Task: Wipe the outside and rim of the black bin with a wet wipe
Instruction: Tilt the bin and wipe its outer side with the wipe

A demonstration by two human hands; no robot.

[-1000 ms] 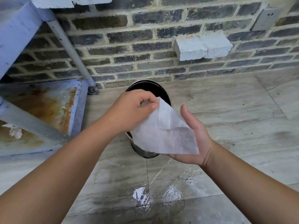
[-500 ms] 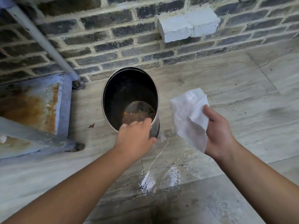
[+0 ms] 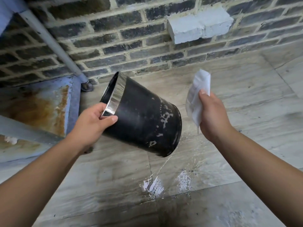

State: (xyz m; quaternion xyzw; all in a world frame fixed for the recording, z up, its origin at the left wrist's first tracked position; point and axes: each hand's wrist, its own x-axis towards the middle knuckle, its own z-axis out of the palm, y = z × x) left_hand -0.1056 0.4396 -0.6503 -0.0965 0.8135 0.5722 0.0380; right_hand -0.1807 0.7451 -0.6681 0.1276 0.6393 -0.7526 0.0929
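Black bin (image 3: 144, 118) tilted in left hand (image 3: 91, 123), clear of wipe (image 3: 196, 102).

Black bin (image 3: 141, 118) no longer upright on the floor as it was half a second ago: now lifted and tipped, mouth facing left toward the wall, base lower right, pale smudges on its side showing. Left hand (image 3: 91, 123) has shifted from resting over the near rim to gripping the shiny rim (image 3: 114, 99), thumb on the outer wall. Right hand (image 3: 211, 115) holds the bunched wet wipe (image 3: 196, 97) higher, just right of the bin, apart from it.
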